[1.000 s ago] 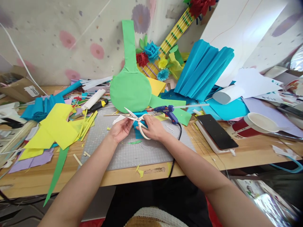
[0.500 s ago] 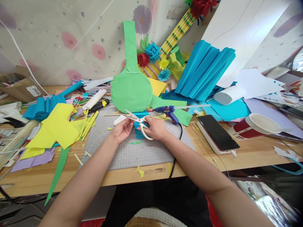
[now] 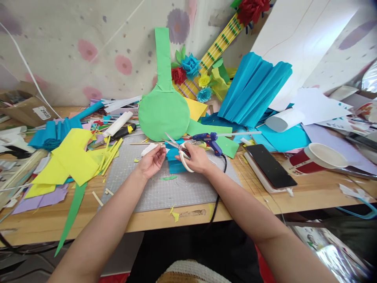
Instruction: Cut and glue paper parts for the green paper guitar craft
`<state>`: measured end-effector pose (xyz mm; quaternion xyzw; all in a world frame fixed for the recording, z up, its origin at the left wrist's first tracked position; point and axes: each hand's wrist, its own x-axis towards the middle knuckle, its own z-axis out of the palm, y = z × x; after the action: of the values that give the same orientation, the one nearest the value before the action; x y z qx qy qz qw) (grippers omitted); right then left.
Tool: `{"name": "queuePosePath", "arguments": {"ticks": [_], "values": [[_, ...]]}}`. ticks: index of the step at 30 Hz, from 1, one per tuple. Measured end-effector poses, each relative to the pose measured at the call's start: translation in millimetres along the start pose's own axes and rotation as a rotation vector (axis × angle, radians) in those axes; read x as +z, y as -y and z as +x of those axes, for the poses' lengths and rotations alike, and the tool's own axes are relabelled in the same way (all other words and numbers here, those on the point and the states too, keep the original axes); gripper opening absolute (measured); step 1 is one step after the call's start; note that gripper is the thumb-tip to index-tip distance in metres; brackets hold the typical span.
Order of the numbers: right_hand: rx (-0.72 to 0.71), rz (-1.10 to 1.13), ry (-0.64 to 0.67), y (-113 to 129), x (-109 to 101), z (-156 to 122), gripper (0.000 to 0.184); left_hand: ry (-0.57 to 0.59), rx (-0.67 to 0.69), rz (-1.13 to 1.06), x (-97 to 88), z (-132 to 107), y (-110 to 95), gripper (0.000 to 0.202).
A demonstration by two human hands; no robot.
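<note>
My right hand [image 3: 196, 158] is closed on the white handles of a pair of scissors [image 3: 180, 149], whose blades stand apart and point up-left. My left hand [image 3: 151, 160] is pinched, fingertips together, on the end of a thin wooden stick [image 3: 141, 143] that lies across the grey cutting mat [image 3: 165, 188]. A folded blue paper piece [image 3: 173, 161] lies on the mat between the two hands. A small green scrap [image 3: 168, 177] sits just below them.
A blue glue gun [image 3: 209, 139] with its black cord lies right of the scissors. A green paper guitar shape [image 3: 163, 106], pleated blue paper [image 3: 253, 90], yellow sheets [image 3: 73, 155], a phone [image 3: 269, 165] and a red paper cup [image 3: 315, 157] crowd the wooden table [image 3: 309, 196].
The scissors and my right hand have shifted right, away from my left hand. My left hand has stayed in place, fingers still pinched.
</note>
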<state>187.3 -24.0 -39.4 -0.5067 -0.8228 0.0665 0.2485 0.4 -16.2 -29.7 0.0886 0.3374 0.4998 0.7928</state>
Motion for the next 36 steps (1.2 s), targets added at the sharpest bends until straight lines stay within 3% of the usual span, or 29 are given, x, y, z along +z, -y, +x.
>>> {"name": "queuePosePath", "arguments": {"ticks": [7, 17, 26, 32, 36], "values": [[-0.124, 0.012, 0.03, 2.1, 3.0, 1.6, 0.036, -0.006, 0.016, 0.072, 1.1, 0.4, 1.1, 0.018], [-0.066, -0.052, 0.022, 9.3, -0.2, 1.2, 0.036, 0.002, 0.004, 0.098, 0.9, 0.8, 0.5, 0.022], [0.01, -0.054, 0.004, 0.6, 1.6, 0.6, 0.035, 0.029, -0.011, 0.07, 1.3, -2.0, 0.0, 0.022], [-0.153, -0.028, -0.029, 2.0, -0.1, 2.1, 0.032, 0.026, 0.006, 0.072, 1.1, -2.2, 0.1, 0.015], [-0.179, -0.061, -0.001, 4.8, 2.3, 2.3, 0.031, 0.018, 0.005, 0.083, 1.3, -1.9, 0.2, 0.016]]}}
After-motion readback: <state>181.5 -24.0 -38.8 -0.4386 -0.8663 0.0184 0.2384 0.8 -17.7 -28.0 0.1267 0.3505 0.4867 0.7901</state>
